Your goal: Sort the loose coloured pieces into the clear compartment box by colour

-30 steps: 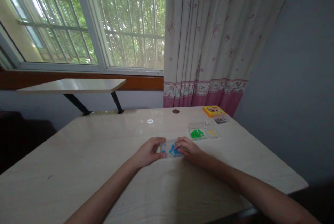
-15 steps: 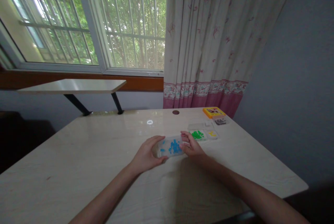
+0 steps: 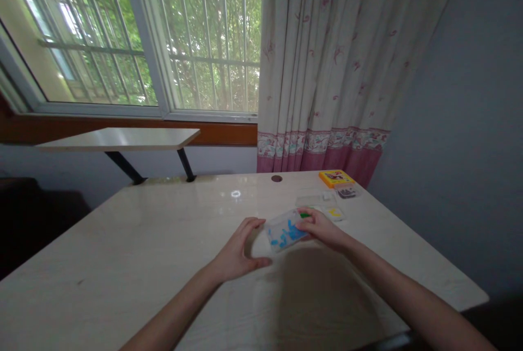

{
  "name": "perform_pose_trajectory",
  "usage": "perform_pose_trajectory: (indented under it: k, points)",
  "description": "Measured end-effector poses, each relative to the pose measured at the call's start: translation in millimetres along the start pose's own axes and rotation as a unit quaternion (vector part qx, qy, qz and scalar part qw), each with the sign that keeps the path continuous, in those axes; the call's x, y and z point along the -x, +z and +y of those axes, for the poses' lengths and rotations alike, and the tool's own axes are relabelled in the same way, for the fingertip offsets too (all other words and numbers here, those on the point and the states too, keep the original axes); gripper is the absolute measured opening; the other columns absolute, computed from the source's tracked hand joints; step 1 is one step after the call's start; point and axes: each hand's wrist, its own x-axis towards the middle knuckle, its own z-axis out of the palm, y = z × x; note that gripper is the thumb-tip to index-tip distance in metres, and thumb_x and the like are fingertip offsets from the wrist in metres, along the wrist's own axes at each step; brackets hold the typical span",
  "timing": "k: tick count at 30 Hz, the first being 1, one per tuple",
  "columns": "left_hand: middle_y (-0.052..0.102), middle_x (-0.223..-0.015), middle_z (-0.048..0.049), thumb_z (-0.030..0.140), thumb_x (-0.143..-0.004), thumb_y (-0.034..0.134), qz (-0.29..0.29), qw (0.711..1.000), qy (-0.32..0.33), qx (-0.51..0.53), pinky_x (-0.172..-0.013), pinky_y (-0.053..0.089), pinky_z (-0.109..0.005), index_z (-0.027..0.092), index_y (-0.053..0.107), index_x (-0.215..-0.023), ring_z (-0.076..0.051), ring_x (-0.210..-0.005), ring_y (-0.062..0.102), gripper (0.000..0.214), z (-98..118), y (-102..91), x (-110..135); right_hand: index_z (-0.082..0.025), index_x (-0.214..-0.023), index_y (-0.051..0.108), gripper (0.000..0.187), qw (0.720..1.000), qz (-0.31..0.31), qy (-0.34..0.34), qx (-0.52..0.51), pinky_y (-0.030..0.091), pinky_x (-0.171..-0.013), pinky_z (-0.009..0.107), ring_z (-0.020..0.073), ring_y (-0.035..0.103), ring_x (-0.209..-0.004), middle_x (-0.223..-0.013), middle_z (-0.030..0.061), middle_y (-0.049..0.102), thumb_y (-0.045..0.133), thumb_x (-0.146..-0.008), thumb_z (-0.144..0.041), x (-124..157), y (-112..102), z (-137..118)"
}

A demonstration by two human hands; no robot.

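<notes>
A clear plastic box of small blue pieces [image 3: 285, 231] hangs tilted just above the pale table [image 3: 143, 242]. My right hand [image 3: 324, 229] grips its right end with closed fingers. My left hand [image 3: 238, 251] sits just left of the box, fingers curved and apart, and no contact with it shows. Behind my right hand lie a clear case with green pieces [image 3: 304, 214], mostly hidden, and one with a yellow piece [image 3: 335, 212].
A yellow box [image 3: 335, 178] and a small clear case with dark contents [image 3: 347, 193] sit at the table's far right corner. Another clear tray [image 3: 312, 198] lies nearby. A round cable hole [image 3: 277, 179] marks the far edge. Curtain and barred window stand behind.
The box of blue pieces has moved right and tipped up off the table in my right hand. My left hand has come off its left end.
</notes>
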Motion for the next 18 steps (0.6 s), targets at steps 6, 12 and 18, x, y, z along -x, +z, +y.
perform_pose_trajectory:
  k: [6, 12, 18]
  points:
    - [0.053, -0.11, -0.0088, 0.043, -0.072, 0.061, -0.068, 0.997, -0.039, -0.014, -0.09, 0.041, -0.037, 0.02, 0.045, -0.116, -0.021, -0.101, 0.051, 0.053, -9.9, -3.0, -4.0, -0.015, -0.1, 0.061, 0.033, 0.977, 0.191, -0.057, 0.081, 0.05, -0.053, 0.021, 0.0135, 0.061, -0.064, -0.083, 0.0058, 0.066, 0.061, -0.068, -0.022, 17.4, -120.9, -25.1]
    - [0.06, -0.091, -0.0065, 0.044, -0.071, 0.06, -0.139, 0.985, -0.018, -0.097, -0.082, 0.042, -0.034, 0.02, 0.061, -0.094, -0.021, -0.089, 0.053, 0.033, -10.9, 0.1, -22.6, -0.012, -0.074, 0.066, 0.009, 0.937, 0.344, 0.013, 0.053, 0.049, -0.045, 0.022, 0.013, 0.057, -0.05, -0.064, 0.0079, 0.065, 0.061, -0.067, -0.014, 35.1, -225.9, -8.7]
    - [0.061, -0.085, -0.0065, 0.044, -0.069, 0.06, -0.11, 0.981, -0.073, -0.141, -0.078, 0.042, -0.034, 0.018, 0.06, -0.098, -0.022, -0.084, 0.055, 0.039, -9.5, 27.3, -54.1, -0.009, -0.065, 0.066, 0.013, 0.895, 0.381, 0.035, 0.229, 0.047, -0.048, 0.026, 0.0173, 0.059, -0.052, -0.058, 0.01, 0.064, 0.059, -0.068, -0.019, 19.9, -241.1, 25.6]
